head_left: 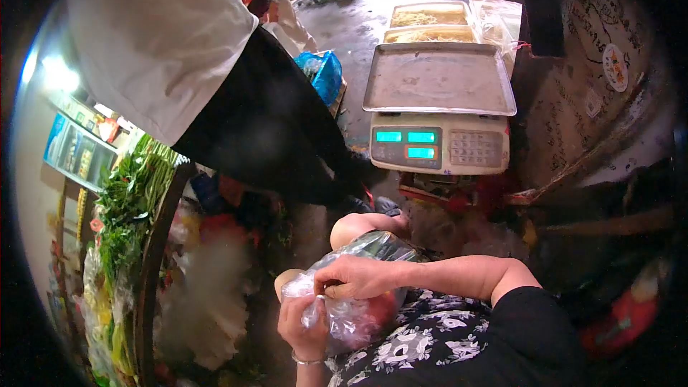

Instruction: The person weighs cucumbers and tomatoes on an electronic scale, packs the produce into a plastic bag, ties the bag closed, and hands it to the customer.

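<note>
A clear plastic bag (pixel 347 330) with something reddish inside rests on my lap, against my black-and-white flowered clothing (pixel 430 340). My left hand (pixel 302 326), with a bracelet on the wrist, is closed on the gathered plastic at the bag's near left. Across the top of the bag reaches my right hand (pixel 355 276), its fingers pinched on the plastic close to the left fingertips. What exactly lies between the fingertips is too small to make out. The bag's contents cannot be named.
Ahead stands a digital scale (pixel 441 145) with lit displays and a metal tray (pixel 438 80). Behind it are trays of pale food (pixel 428 16). A person in a white top (pixel 154 36) stands close at left. Leafy greens (pixel 136 186) line the left shelf; a blue bag (pixel 327 75) lies beyond.
</note>
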`<state>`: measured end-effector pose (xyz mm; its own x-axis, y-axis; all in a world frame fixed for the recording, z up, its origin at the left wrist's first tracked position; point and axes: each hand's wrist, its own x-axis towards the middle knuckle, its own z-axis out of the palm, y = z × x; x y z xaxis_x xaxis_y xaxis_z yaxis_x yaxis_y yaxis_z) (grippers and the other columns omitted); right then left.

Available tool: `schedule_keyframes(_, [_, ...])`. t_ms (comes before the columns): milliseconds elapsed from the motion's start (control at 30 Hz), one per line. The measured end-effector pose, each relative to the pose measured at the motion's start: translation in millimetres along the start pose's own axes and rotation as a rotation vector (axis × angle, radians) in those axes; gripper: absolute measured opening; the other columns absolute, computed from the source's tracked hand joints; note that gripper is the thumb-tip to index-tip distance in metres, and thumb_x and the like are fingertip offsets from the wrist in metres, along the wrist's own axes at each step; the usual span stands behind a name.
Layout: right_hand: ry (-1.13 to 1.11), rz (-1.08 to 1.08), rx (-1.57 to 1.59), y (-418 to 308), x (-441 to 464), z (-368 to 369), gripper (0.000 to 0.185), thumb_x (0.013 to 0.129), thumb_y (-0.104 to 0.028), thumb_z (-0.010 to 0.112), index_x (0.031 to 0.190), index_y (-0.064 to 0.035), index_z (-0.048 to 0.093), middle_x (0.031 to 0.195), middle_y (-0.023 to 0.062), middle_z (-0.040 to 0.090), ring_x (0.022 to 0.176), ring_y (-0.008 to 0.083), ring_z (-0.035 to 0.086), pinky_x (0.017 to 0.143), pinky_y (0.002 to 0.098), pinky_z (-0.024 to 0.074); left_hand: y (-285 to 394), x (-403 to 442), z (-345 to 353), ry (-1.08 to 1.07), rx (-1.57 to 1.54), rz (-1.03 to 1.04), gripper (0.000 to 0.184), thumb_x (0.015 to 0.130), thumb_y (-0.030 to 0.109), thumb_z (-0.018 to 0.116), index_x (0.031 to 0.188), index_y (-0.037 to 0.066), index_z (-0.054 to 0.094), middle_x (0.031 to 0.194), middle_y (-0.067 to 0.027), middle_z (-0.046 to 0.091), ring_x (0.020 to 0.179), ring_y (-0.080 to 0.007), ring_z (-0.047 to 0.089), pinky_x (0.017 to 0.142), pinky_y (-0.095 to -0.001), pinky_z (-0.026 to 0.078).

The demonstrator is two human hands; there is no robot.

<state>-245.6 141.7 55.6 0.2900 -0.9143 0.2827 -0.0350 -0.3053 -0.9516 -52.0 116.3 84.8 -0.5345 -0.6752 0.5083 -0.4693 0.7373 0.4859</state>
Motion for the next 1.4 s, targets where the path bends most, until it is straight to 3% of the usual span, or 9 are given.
schedule_keyframes(300, [-0.012,0.045,-0.104,6,-3,10,0.015,0.089,-0.014,0.053,0.098,-0.003,0.058,0.084,0.017,0.063,0.082,0.0337,0.062,0.074,0.0411,0.0471,4,-31,-14,-0.338,-0.074,0.121,0.022,0.063,-0.002,0.068,0.083,0.006,0.064,0.076,-0.0102,0.063,0.07,-0.0292,0.063,0.063,-0.0358,0.049])
schedule_keyframes(467, [-0.079,0.106,-0.125,-1,-5,10,0.021,0.088,-0.019,0.056,0.104,-0.0052,0.06,0.086,0.0166,0.064,0.084,0.0341,0.062,0.074,0.0411,0.0478,2,-43,-26,-0.269,-0.27,-0.18,0.016,0.069,-0.001,0.075,0.081,0.004,0.065,0.076,-0.0101,0.065,0.07,-0.0225,0.063,0.066,-0.0314,0.048])
schedule_keyframes(533, [-0.137,0.139,-0.129,-10,-5,5,0.025,0.088,-0.021,0.058,0.108,-0.0058,0.059,0.089,0.0168,0.064,0.088,0.0338,0.062,0.075,0.0411,0.0482,-2,-45,-29,-0.09,-0.294,-0.241,0.013,0.073,0.001,0.077,0.079,0.002,0.065,0.076,-0.0084,0.066,0.071,-0.018,0.063,0.067,-0.0299,0.047])
schedule_keyframes(633, [-0.369,0.098,-0.459,-44,-11,1,0.04,0.085,-0.026,0.062,0.117,-0.0041,0.053,0.113,0.0196,0.058,0.103,0.0362,0.058,0.083,0.0447,0.0477,-14,-60,-24,0.025,-0.277,-0.252,0.014,0.074,0.0,0.077,0.082,0.001,0.065,0.078,-0.0066,0.067,0.074,-0.0163,0.062,0.07,-0.0291,0.047])
schedule_keyframes(900, [-0.361,0.21,-0.59,-23,-3,25,0.03,0.083,-0.026,0.06,0.104,-0.0042,0.06,0.096,0.0184,0.061,0.094,0.0377,0.06,0.076,0.0479,0.0465,-10,-48,-33,0.045,-0.4,-0.308,0.017,0.074,0.002,0.074,0.089,0.002,0.066,0.082,-0.0034,0.063,0.078,-0.0138,0.058,0.072,-0.0262,0.045])
schedule_keyframes(1100, [-0.232,0.217,-0.474,-9,-8,31,0.035,0.08,-0.033,0.061,0.104,-0.0077,0.067,0.093,0.0168,0.066,0.091,0.036,0.062,0.078,0.0463,0.0462,-24,-62,-39,0.135,-0.441,-0.429,0.031,0.078,0.002,0.067,0.108,0.0,0.059,0.114,-0.0086,0.052,0.098,-0.0156,0.055,0.077,-0.0238,0.046])
schedule_keyframes(1233, [-0.188,0.27,-0.401,-13,-7,32,0.038,0.081,-0.034,0.062,0.109,-0.0099,0.067,0.096,0.0172,0.067,0.093,0.0357,0.062,0.08,0.0452,0.0464,-31,-64,-39,0.157,-0.408,-0.452,0.039,0.076,0.009,0.069,0.113,0.001,0.059,0.117,-0.0113,0.055,0.102,-0.0217,0.056,0.085,-0.0308,0.045])
schedule_keyframes(1300, [-0.172,0.269,-0.373,-12,-4,30,0.037,0.081,-0.035,0.062,0.108,-0.0102,0.067,0.096,0.0177,0.067,0.093,0.0357,0.062,0.081,0.0447,0.0465,-24,-53,-46,-0.081,-0.036,-0.178,0.051,0.073,0.019,0.073,0.119,0.002,0.058,0.125,-0.0153,0.055,0.107,-0.0299,0.055,0.095,-0.0393,0.039])
schedule_keyframes(1400, [-0.219,0.171,-0.481,-10,-5,28,0.039,0.08,-0.036,0.062,0.111,-0.0113,0.066,0.097,0.0183,0.067,0.094,0.0359,0.062,0.082,0.0446,0.0469,-20,-50,-35,-0.16,0.115,-0.166,0.064,0.07,0.032,0.076,0.124,0.003,0.056,0.129,-0.0169,0.054,0.117,-0.0344,0.05,0.101,-0.0442,0.033])
